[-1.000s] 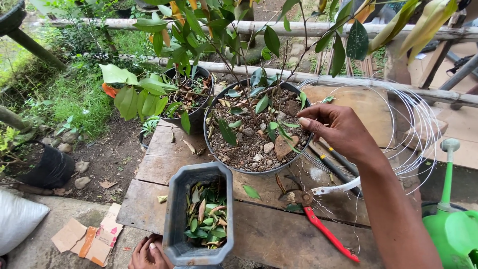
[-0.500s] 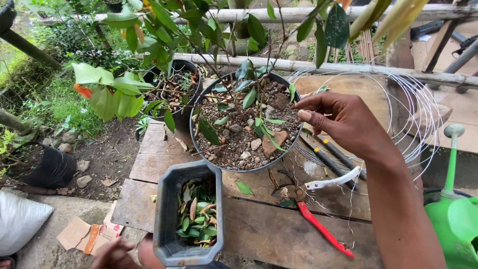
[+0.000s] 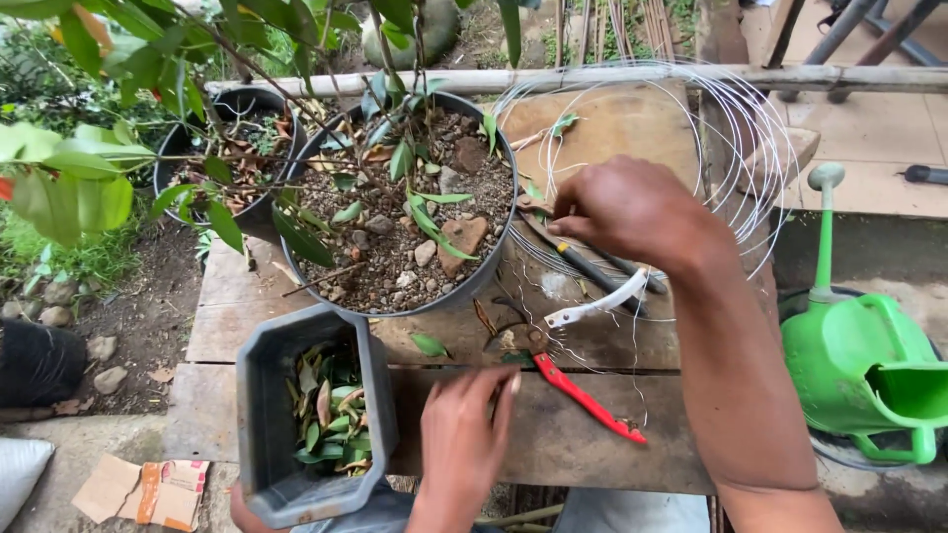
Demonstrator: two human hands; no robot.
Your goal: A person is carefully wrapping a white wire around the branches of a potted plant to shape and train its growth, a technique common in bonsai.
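My right hand (image 3: 632, 212) hovers at the right rim of a large black pot (image 3: 390, 296) of gravelly soil and small leafy stems, fingers pinched over dark-handled pliers (image 3: 568, 252) that lie on a coil of thin wire (image 3: 731, 138). My left hand (image 3: 462, 434) rests on the wooden table (image 3: 612, 444), fingers spread, just right of a grey rectangular pot (image 3: 262, 464) holding cut leaves. Red-handled pruning shears (image 3: 573, 390) and a white-handled tool (image 3: 597, 301) lie between the hands.
A second black pot (image 3: 178, 163) with a leafy plant stands at the back left. A green watering can (image 3: 859, 355) sits off the table's right edge. Bare soil, stones and torn cardboard (image 3: 133, 489) lie to the left below the table.
The view has tilted down and closed in. My left hand came up from the bottom edge onto the table. My right hand moved down from the pot's rim toward the pliers and wire.
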